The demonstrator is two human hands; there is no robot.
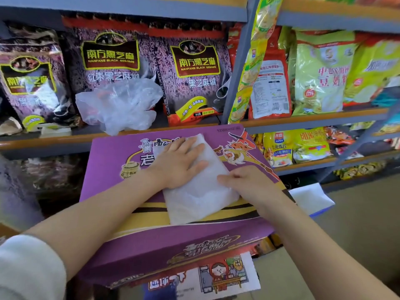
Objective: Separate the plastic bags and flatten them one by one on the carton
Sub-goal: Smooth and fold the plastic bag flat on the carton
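Purple carton: top face carries one white plastic bag, nearly flat. Left hand spread, pressing it; right hand flat, fingers holding its edge down. Crumpled clear bags on shelf behind: judged still to do.

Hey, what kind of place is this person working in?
Probably a small grocery shop or its stockroom: grey metal shelving is packed with purple black-sesame bags and green-yellow food packets, and both hands press a white plastic bag on a purple carton.
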